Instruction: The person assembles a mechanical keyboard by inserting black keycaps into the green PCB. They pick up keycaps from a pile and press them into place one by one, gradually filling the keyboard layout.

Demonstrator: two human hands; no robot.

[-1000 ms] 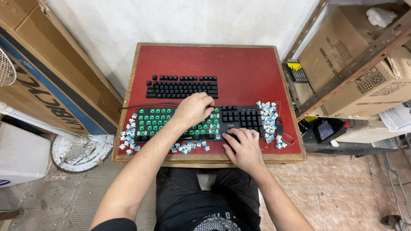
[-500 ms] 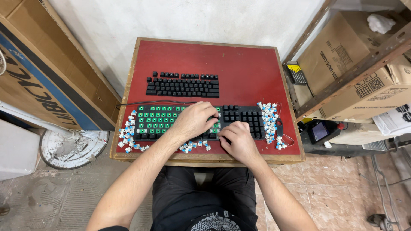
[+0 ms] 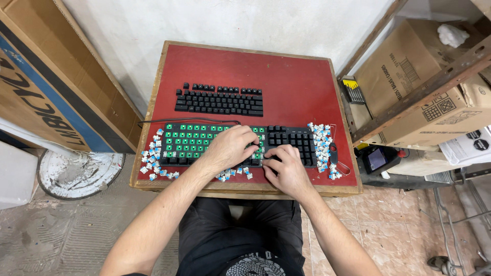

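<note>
On the red surface [image 3: 296, 82], little blue switches [image 3: 321, 148] and a black keyboard [image 3: 220, 100] lie around the green keyboard [image 3: 192, 143]. Left hand [image 3: 230, 148] and right hand [image 3: 286, 168] rest on it, fingers curled, gripping nothing I can see.

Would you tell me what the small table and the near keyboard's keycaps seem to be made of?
Table: apparently wood, with bare grain on the raised rim and a matte red, scuffed top. Near keyboard: its black keycaps look like matte moulded plastic; where caps are missing, a green surface shows.
</note>
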